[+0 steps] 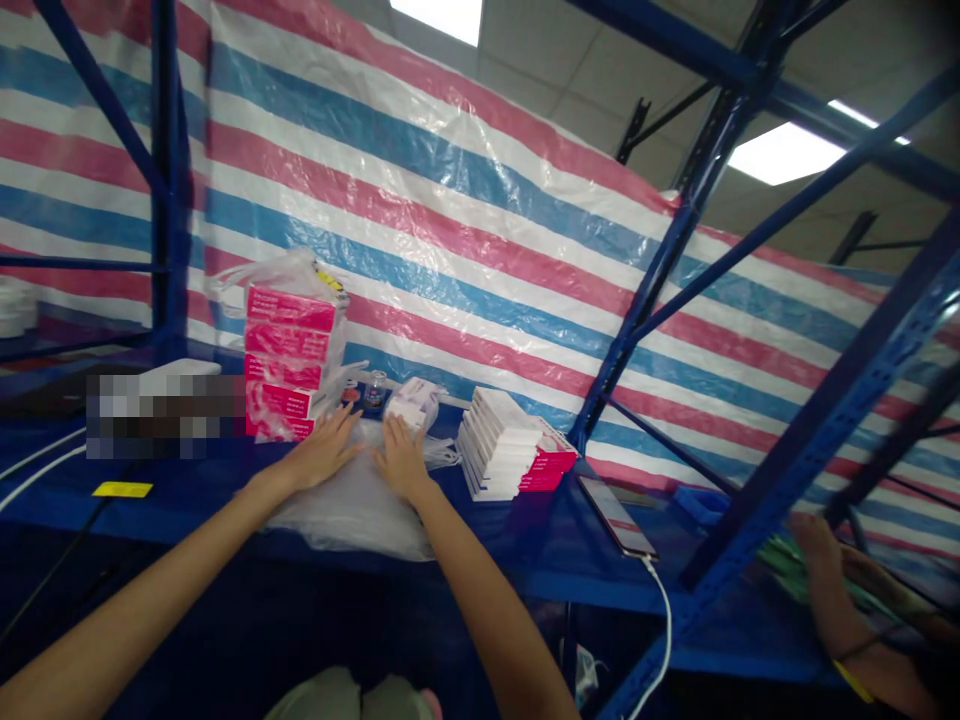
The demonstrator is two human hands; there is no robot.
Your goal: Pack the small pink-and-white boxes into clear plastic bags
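Plastic bag (360,512), thin, semi-transp, lies under L fingers (343,425) & R fingers (399,436)

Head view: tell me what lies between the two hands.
In the head view, translucent plastic lies between the left hand and the right hand; a small container stands beyond the gap.

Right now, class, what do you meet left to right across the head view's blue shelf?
Flat yellow strip, stacked pink boxes in clear plastic, right bare hand, stacked white boxes, flat dark rectangular phone.
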